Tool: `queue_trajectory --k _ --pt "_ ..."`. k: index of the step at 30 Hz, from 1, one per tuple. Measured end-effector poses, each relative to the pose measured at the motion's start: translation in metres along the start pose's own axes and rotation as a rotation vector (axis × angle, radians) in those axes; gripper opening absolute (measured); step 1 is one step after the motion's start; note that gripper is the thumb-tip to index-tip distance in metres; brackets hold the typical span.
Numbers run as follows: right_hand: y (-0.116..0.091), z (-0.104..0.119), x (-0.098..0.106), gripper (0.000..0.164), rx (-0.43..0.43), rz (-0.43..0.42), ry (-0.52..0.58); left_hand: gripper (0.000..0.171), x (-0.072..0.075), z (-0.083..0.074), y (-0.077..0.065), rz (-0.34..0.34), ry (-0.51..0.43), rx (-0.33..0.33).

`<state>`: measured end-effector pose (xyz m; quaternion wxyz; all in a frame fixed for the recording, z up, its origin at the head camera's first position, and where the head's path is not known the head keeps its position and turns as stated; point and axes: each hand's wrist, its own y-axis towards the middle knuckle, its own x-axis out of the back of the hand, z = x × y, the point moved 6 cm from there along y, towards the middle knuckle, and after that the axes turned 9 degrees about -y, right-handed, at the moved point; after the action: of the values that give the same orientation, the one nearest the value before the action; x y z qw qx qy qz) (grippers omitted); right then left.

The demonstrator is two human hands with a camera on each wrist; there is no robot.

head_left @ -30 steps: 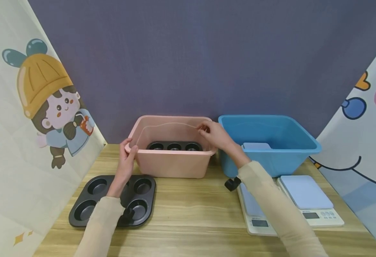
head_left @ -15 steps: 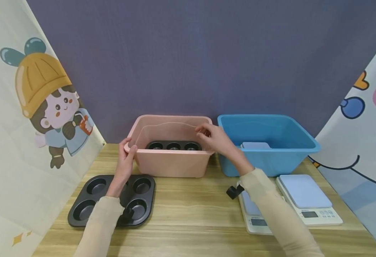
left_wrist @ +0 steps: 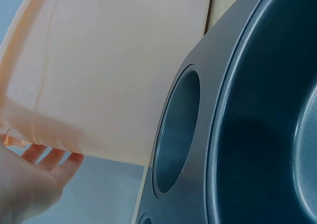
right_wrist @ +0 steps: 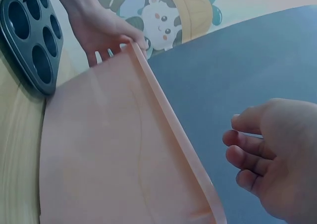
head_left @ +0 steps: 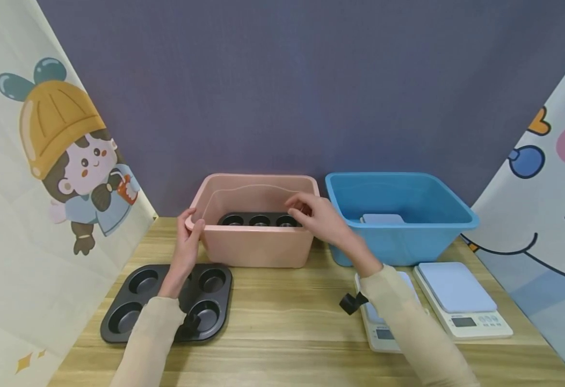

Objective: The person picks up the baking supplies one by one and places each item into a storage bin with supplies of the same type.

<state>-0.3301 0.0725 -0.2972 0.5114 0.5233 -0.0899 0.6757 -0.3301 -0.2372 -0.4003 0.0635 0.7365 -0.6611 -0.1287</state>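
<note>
My left hand [head_left: 187, 244] grips the front left corner of the pink bin [head_left: 258, 247], thumb on the near side. Above the bin's right end hovers my right hand [head_left: 323, 217], its fingers loosely bent; in the right wrist view no object shows between these fingers [right_wrist: 247, 159]. A dark muffin tin [head_left: 248, 219] lies inside the bin, partly hidden by the front wall. Beneath my left forearm is another dark muffin tin [head_left: 137, 301] on the table, large in the left wrist view. A thin pale line runs along the bin's inner wall.
To the right stands a blue bin [head_left: 403, 242] with a pale flat item [head_left: 383, 219] inside. In front of it lie two white kitchen scales, one [head_left: 461, 301] in full view, the other [head_left: 384, 328] partly under my right sleeve. A dark curtain [head_left: 282, 86] hangs behind.
My right hand has shifted slightly left and down over the pink bin, its fingers spreading a little. My left hand keeps its hold on the bin's corner.
</note>
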Motion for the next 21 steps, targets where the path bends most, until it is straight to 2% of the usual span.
queue_trajectory --k 6,13,21 --pt "-0.006 0.014 -0.006 0.016 0.059 0.008 0.008 0.053 -0.005 -0.016 -0.007 0.01 -0.007 0.003" --pt "-0.013 0.026 -0.021 0.018 0.093 0.061 0.018 0.051 0.001 0.001 0.002 -0.003 -0.022 -0.036" --pt "-0.018 0.033 -0.041 0.018 0.117 0.108 0.041 0.051 0.002 0.004 0.002 -0.004 -0.011 -0.04"
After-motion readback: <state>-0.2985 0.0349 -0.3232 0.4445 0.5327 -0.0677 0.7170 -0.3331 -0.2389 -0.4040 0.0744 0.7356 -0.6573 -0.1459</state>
